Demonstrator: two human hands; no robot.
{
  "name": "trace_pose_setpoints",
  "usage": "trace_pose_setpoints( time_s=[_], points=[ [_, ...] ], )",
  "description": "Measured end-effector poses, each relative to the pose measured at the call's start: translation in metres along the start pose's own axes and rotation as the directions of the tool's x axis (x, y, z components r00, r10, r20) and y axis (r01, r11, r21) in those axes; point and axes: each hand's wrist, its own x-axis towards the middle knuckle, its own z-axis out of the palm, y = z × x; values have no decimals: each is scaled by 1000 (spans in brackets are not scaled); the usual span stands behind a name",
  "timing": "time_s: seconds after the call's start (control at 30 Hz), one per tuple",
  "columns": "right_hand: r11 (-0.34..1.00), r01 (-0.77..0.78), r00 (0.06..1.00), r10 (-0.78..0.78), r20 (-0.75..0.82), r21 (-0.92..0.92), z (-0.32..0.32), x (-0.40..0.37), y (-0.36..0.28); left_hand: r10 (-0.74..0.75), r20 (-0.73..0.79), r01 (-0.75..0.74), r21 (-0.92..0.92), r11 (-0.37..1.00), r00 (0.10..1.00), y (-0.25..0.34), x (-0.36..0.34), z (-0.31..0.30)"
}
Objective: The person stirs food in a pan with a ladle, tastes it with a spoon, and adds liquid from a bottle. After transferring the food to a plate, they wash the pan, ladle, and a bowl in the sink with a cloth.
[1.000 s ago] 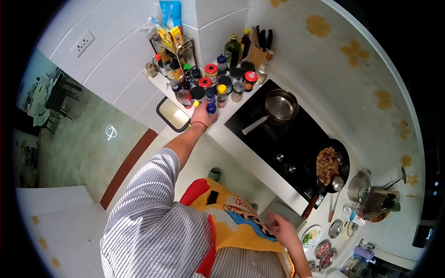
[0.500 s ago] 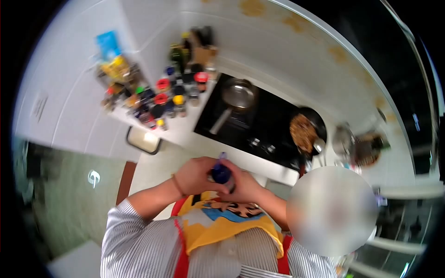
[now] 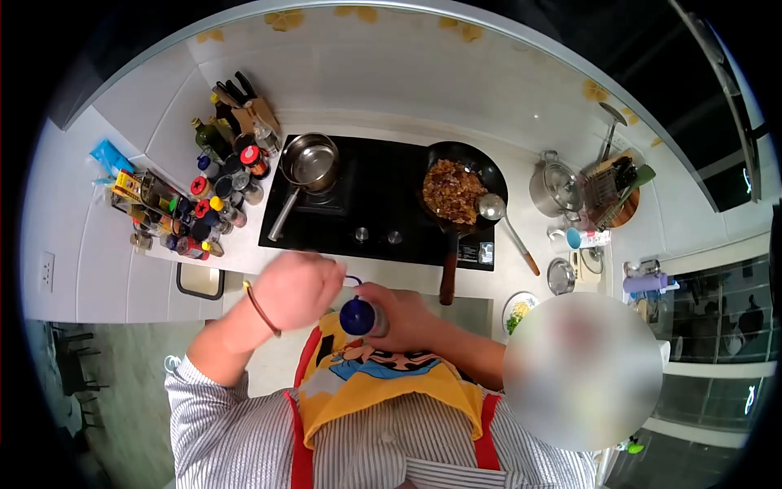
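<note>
The right hand [image 3: 405, 316] grips a blue-capped bottle [image 3: 359, 316] at chest height. The left hand [image 3: 295, 289] is curled into a fist beside its cap. A slip could spill its contents onto the apron [image 3: 383, 385]. Beyond, an elbow might knock the wok handle [image 3: 447, 279], which juts past the bench [image 3: 236, 259] edge.

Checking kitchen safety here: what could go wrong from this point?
The right hand grips a small blue-capped bottle over the yellow apron, left hand curled beside it; contents might spill there. The black wok of brown food has its long handle pointing toward the hands, so it could be knocked.
</note>
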Motion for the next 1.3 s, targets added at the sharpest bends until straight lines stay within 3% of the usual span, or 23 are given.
trace_pose_setpoints(
  time_s=[0.07,0.13,0.17,0.2,0.3,0.33,0.37,0.4,0.47,0.5,0.53,0.6,0.7,0.83,0.9,0.93,1.0,1.07,1.13,1.2,1.23,1.3],
  points=[
    [996,63,998,-61,-24,60,-15,-24,20,-153,213,145,53,988,965,18,37,3],
    [986,118,993,-113,-46,116,-31,-42,31,-222,440,275,-61,959,870,3,75,36],
    [991,64,998,-60,-35,115,-43,-49,30,-328,539,481,-170,860,776,-5,92,52],
    [994,12,1000,-9,-26,109,-57,-53,30,-376,467,534,-269,802,800,-17,97,74],
    [973,-200,971,213,-113,116,-122,-65,56,-506,314,588,-279,759,803,-37,76,102],
    [966,-254,958,245,-151,-47,-150,-65,70,-545,309,625,-324,711,780,-44,58,111],
    [967,-221,964,196,-179,-128,-168,-65,113,-586,368,692,-369,621,722,-56,36,122],
    [935,-214,969,168,-179,-284,-199,-60,122,-632,335,715,-348,606,699,-73,8,143],
    [762,-235,972,193,-134,-603,-234,-43,167,-719,297,778,-215,590,628,-100,-52,183],
    [578,-273,953,274,-132,-769,-244,-33,190,-753,308,811,-153,565,582,-92,-72,187],
    [576,-261,956,266,-125,-775,-251,-21,207,-790,330,855,-145,499,517,-91,-94,199],
    [408,-121,948,318,17,-905,-258,7,233,-820,367,896,-107,432,439,-92,-138,225],
    [397,49,952,260,163,-917,-242,58,240,-886,369,960,-95,264,281,-80,-187,255],
    [358,-57,951,303,58,-932,-221,127,281,-916,380,991,-76,109,130,-61,-244,293],
    [288,-459,825,490,-283,-840,-231,144,324,-915,394,994,-99,49,84,-47,-261,302],
    [290,-457,826,489,-281,-841,-242,137,321,-911,405,992,-120,23,70,-41,-269,306],
    [218,-400,660,743,-114,-890,-268,121,305,-910,412,989,-149,-13,50,-29,-279,313],
    [293,-404,643,764,-41,-867,-274,104,280,-906,422,983,-180,-45,36,-25,-288,320],
    [359,-411,631,776,23,-838,-276,83,274,-893,448,997,-81,8,43,-30,-288,326],
    [729,-479,833,554,10,-490,-277,55,285,-890,449,997,-37,65,75,-36,-270,314],
    [730,-478,834,552,8,-489,-272,43,297,-886,446,992,-66,108,126,-39,-256,305],
    [944,-329,931,321,-172,-17,-252,23,321,-890,383,969,-120,217,247,-45,-223,284]
  ],
)
